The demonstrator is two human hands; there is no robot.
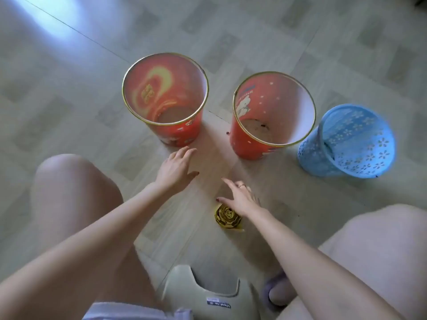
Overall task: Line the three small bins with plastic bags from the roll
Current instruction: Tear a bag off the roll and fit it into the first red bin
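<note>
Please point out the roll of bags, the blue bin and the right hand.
roll of bags (227,217): head view, coiled top.
blue bin (357,132): head view, perforated inner wall.
right hand (240,198): head view, back of hand.

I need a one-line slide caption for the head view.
Both open hands, left hand and right hand, above yellow bag roll; three unlined bins.

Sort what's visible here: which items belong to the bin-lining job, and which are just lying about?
Job: left red bin, right red bin, blue perforated bin, yellow bag roll, left hand and right hand, both open.
Lying about: pale stool, purple slipper.
</note>
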